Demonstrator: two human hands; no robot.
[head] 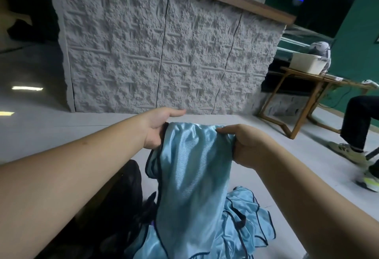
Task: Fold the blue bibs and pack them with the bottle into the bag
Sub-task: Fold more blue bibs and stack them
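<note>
The left hand (158, 129) pinches the top left corner of a blue bib (192, 176), fingers curled around the dark-trimmed edge and thumb stretched out above it. The right hand (246, 146) grips the opposite top corner, fingers closed into the cloth. Between them the top edge is pulled fairly taut and the bib hangs down in front of the person, with its lower part reaching the heap below.

That heap (246, 224) is more blue bibs, crumpled on the pale floor (61, 127) just right of the hanging one. A dark bag (123, 207) lies low on the left, touching or just beside the cloth; whether its mouth is open cannot be told. No bottle shows.

The bib looks thin, shiny and very light, a slick mesh that sags and creases freely. It will probably slide against itself when folded, so folds may slip open unless pressed flat on the floor. The bound corners and trimmed edges seem the surest places to hold, since the piping gives the fingers something firmer than the slippery middle.

Beyond stand a grey textured counter (164, 53), a wooden table (303, 86) and someone's leg (356, 123) at the right.
</note>
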